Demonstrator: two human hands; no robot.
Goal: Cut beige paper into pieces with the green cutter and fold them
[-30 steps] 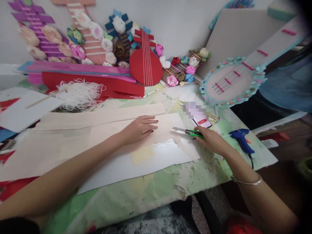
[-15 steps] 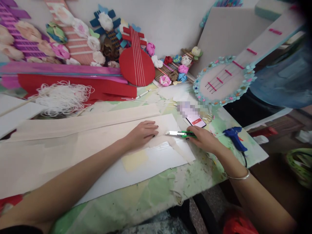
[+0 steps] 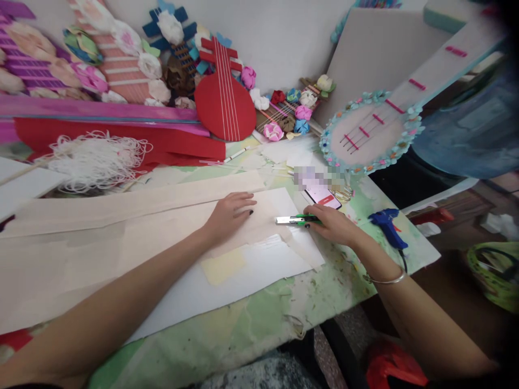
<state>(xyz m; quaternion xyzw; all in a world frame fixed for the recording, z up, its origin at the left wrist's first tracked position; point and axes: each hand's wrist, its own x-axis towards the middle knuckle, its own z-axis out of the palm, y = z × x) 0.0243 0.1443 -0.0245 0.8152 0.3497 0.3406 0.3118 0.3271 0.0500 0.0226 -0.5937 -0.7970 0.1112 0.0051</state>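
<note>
My left hand (image 3: pixel 231 213) lies with its fingers stretched out on a sheet of pale cream paper (image 3: pixel 162 237). Beneath that paper is a white board (image 3: pixel 259 275) with a yellowish patch on it. In my right hand (image 3: pixel 330 224) is a green and black utility knife (image 3: pixel 295 219), its blade out and pointing left toward my left hand. The blade is over the right end of the cream paper, close to its torn-looking edge; whether it touches the paper I cannot tell.
A phone (image 3: pixel 322 194) lies beyond my right hand, and a blue glue gun (image 3: pixel 387 226) sits at the table's right side. White string (image 3: pixel 99 162) is heaped at the left. Behind stand a red paper lute (image 3: pixel 225 102) and a flower-edged instrument (image 3: pixel 368 135).
My left hand has shifted slightly left, away from the blade. The knife stays in my right hand near the same spot, and the view has turned a little.
</note>
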